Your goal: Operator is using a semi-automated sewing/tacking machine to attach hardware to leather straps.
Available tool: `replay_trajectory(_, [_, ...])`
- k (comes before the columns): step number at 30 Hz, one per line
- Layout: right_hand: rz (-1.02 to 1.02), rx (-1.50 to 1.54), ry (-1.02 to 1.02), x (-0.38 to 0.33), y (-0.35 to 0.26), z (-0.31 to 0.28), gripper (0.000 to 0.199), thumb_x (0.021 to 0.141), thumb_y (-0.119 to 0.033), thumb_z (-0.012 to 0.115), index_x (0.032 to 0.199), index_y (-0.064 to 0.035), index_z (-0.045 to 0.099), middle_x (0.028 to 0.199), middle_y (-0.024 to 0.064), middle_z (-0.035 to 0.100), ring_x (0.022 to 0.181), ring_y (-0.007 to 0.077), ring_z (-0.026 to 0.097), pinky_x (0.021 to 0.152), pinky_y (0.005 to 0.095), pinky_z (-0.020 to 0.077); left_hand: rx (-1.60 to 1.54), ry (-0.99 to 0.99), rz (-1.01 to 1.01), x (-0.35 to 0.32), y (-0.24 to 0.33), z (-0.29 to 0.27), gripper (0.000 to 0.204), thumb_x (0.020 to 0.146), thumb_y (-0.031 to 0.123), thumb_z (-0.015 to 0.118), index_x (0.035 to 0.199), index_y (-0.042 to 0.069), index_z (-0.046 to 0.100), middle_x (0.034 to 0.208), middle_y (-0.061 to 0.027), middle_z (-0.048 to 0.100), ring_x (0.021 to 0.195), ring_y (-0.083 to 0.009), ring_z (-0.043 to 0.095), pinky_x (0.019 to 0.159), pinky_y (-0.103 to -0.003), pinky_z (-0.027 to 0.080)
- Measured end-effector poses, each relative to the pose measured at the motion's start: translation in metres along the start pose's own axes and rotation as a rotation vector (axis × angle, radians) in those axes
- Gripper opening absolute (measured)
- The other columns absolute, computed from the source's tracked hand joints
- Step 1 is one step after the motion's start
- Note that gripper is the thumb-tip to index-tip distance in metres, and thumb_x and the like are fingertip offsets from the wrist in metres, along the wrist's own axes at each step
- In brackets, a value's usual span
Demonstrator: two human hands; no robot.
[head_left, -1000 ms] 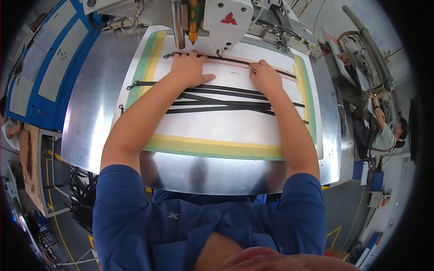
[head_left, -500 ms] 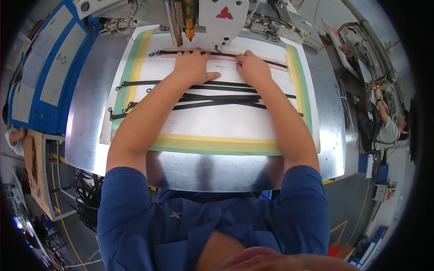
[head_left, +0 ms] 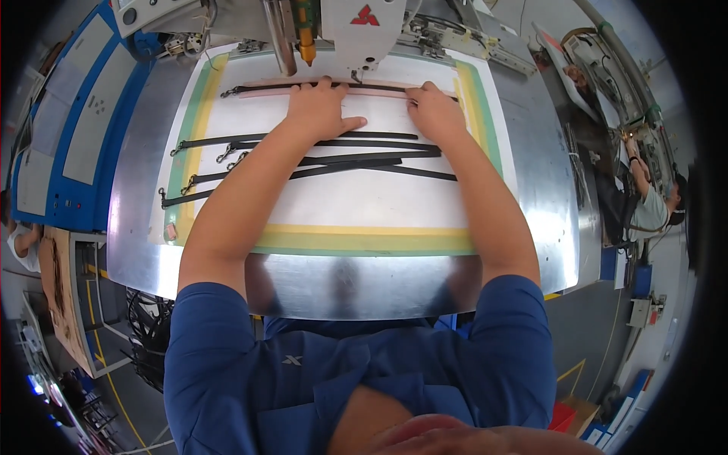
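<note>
- Shiny metal table (head_left: 546, 227) beneath the work, one blue cabinet (head_left: 80, 125) well off to the left of the grip, and two other people: one person (head_left: 648, 208) far right, one person (head_left: 26, 244) far left.
- On the table, one white board (head_left: 364, 205) edged with yellow tape (head_left: 364, 232) and green tape (head_left: 364, 248).
- One black strap (head_left: 379, 87) lies under the fingers of both hands, over a pink strip (head_left: 262, 95). Its long axis runs left to right, dipping slightly toward the right. Its one metal clip (head_left: 227, 93) points left, beyond the left hand; the plain end points right, just past the right hand.
- Left hand (head_left: 318, 106): spread, palm down, fingertips on the strap, thumb stretched out toward the right hand.
- Right hand (head_left: 434, 112): fingers bent at the strap; whether they pinch or only press, I cannot tell.
- Nearer the body than the grip, five loose straps (head_left: 379, 143), five clips at their left ends. They also run roughly left to right, some crossing; the left forearm (head_left: 250, 182) passes over them.
- Just beyond the grip, one white machine head (head_left: 360, 38), its tip between the hands; left of it, one yellow nozzle (head_left: 305, 42) and one metal tube (head_left: 278, 42).
</note>
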State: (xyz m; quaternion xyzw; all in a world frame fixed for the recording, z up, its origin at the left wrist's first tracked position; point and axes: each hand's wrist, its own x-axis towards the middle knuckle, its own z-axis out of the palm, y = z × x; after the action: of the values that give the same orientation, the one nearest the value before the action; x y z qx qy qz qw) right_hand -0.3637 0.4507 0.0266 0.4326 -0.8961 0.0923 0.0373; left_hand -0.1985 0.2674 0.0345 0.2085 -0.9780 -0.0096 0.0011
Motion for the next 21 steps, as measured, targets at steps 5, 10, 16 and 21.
replay_trajectory(5, [0.052,-0.017,0.002,-0.002,0.02,-0.002,0.029,0.1,-0.026,0.059,0.123,-0.0176,0.073,0.118,0.0093,0.066,0.11,0.0319,0.068,0.091,0.0453,0.0573,-0.012,0.026,0.017,0.003,-0.002,0.008,0.085,0.086,0.076,0.064,0.149,0.02,0.056,0.146,-0.0195,0.055,0.132,-0.0438,0.055,0.113,-0.057,0.038])
replay_trajectory(10, [0.075,-0.018,0.028,-0.005,0.041,-0.001,0.029,0.1,-0.026,0.06,0.123,-0.0171,0.073,0.118,0.0095,0.066,0.107,0.0322,0.068,0.091,0.0449,0.0569,-0.007,0.03,0.018,0.005,0.0,0.01,0.084,0.086,0.076,0.064,0.149,0.02,0.056,0.146,-0.0201,0.054,0.133,-0.0439,0.055,0.113,-0.056,0.038])
replay_trajectory(16, [0.042,-0.013,0.004,-0.005,0.037,-0.003,0.025,0.099,-0.025,0.06,0.117,-0.0129,0.073,0.118,0.008,0.067,0.107,0.0302,0.068,0.091,0.0436,0.0569,-0.008,0.034,0.015,0.007,0.0,0.012,0.082,0.087,0.074,0.065,0.147,0.019,0.058,0.145,-0.0196,0.055,0.132,-0.0431,0.055,0.113,-0.056,0.038])
replay_trajectory(21, [0.038,-0.015,-0.019,-0.002,0.02,-0.003,0.024,0.099,-0.023,0.059,0.116,-0.0116,0.072,0.121,0.0061,0.066,0.108,0.0293,0.068,0.092,0.0427,0.0572,0.004,0.023,0.012,0.009,0.001,0.016,0.084,0.087,0.075,0.063,0.149,0.018,0.056,0.145,-0.0178,0.056,0.132,-0.0416,0.054,0.111,-0.054,0.04])
